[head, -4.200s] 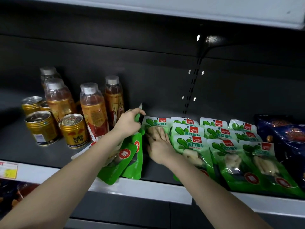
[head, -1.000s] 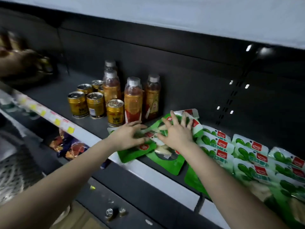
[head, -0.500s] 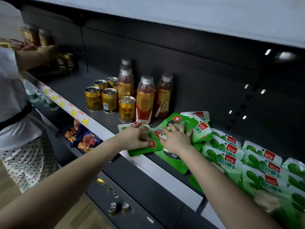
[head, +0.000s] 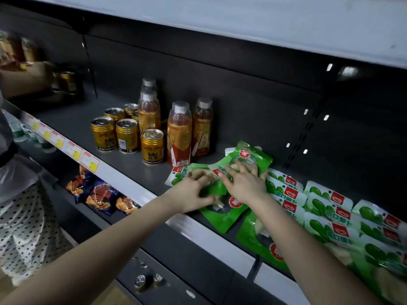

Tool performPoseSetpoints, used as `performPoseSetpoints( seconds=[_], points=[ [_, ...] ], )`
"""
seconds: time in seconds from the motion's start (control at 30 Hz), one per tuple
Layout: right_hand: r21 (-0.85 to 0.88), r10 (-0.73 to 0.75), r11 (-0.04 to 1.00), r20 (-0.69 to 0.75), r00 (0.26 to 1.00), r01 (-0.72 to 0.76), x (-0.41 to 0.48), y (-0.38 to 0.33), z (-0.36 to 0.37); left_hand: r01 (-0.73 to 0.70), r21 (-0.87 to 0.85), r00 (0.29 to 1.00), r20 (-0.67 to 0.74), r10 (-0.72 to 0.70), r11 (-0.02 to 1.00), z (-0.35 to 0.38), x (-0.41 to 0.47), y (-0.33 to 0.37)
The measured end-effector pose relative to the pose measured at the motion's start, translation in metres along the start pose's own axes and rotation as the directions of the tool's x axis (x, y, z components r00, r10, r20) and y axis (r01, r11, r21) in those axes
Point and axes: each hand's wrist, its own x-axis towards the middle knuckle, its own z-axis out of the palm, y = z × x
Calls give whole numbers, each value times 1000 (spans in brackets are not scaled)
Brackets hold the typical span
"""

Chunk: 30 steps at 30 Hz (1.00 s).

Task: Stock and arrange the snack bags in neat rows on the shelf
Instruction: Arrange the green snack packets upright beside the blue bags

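Green snack bags lie on the dark shelf (head: 123, 170). A loose pile of them (head: 218, 214) sits left of the tidy rows (head: 330, 208) that run off to the right. My left hand (head: 193, 192) rests on the pile's left side, its fingers curled round the edge of a bag. My right hand (head: 244, 183) lies flat with spread fingers on the top bag (head: 253, 154), which points toward the back wall. One bag (head: 220, 219) hangs over the shelf's front edge.
Gold cans (head: 152, 146) and orange drink bottles (head: 178, 133) stand just left of the pile. Price tags (head: 89, 160) line the front rail. Dark snack packs (head: 101, 194) lie on the shelf below. Another person (head: 19, 194) stands at the far left, reaching into the shelf.
Both hands have stayed on the loose pile of bags and shifted them slightly. The view has swung a little to the right, so the other person shows less.
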Motion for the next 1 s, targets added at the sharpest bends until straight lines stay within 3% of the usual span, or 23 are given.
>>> performPoseSetpoints(
  seconds=[0.2, 0.4, 0.53, 0.67, 0.8, 0.93, 1.0],
  points=[
    [169, 55, 984, 5, 998, -55, -5, 29, 6, -73, 113, 996, 49, 68, 991, 16, 4, 19],
    [305, 34, 952, -26, 999, -25, -3, 31, 14, -101, 198, 977, 204, 60, 975, 29, 10, 27],
    [349, -37, 933, -142, 989, 85, 1, 36, 10, -142, 143, 940, 330, 88, 980, 20, 5, 26],
    [355, -174, 912, -124, 977, 208, 8, 26, 7, -153, 116, 934, 342, 105, 981, 15, 7, 22],
    [312, -93, 943, -76, 993, 112, 9, 13, 1, -174, 129, 947, 293, 130, 976, 13, 13, 19],
    [345, 102, 936, -83, 991, -67, 10, 25, 2, -295, 308, 951, 0, 310, 904, 7, 14, 7],
    [385, 216, 907, -82, 973, -169, 11, 36, 4, -356, 319, 922, -32, 386, 878, 5, 15, 0]
  ],
)
